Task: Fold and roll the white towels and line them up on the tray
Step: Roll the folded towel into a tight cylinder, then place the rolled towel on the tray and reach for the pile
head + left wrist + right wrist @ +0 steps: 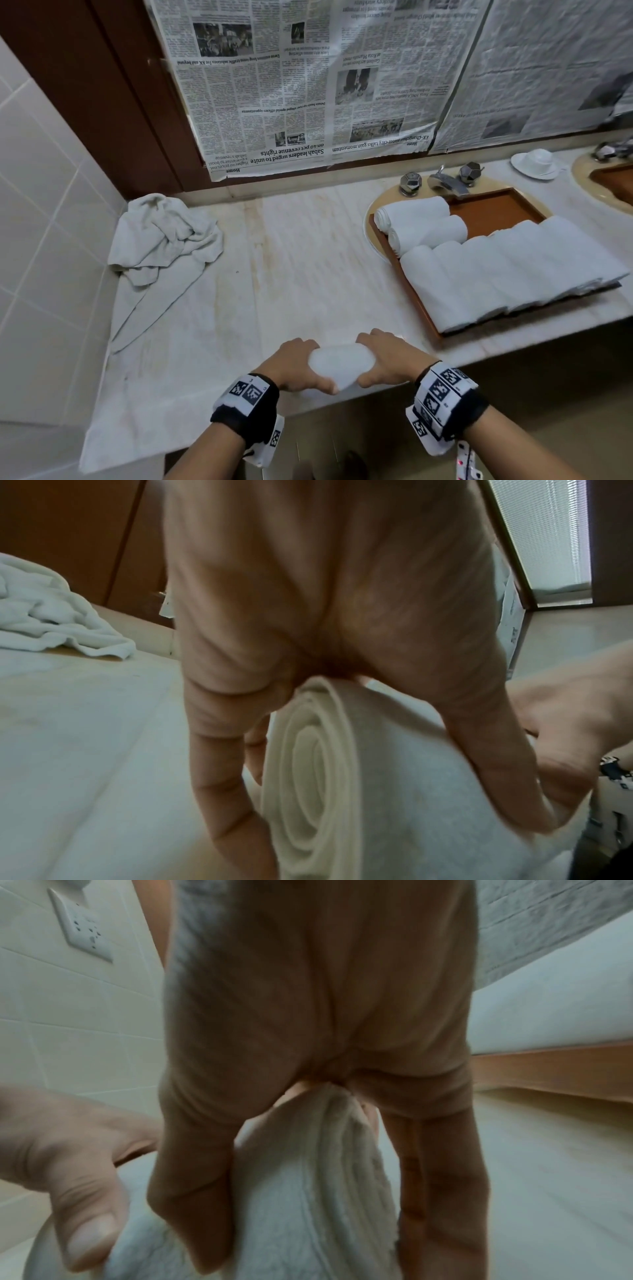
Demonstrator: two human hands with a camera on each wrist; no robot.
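A rolled white towel [340, 362] lies near the counter's front edge, held at both ends. My left hand [297, 366] grips its left end, where the spiral of the roll [308, 772] shows between thumb and fingers. My right hand [387, 358] grips the right end [329, 1172]. The brown tray [493, 212] sits over the sink at the right with several rolled white towels [507, 270] lined up on it. A crumpled white towel [164, 233] lies at the back left of the counter.
The marble counter [291, 267] runs from the tiled left wall to the sink. A chrome tap [445, 181] stands behind the tray. A white cup on a saucer [536, 163] is at the far right. Newspaper [308, 85] covers the mirror.
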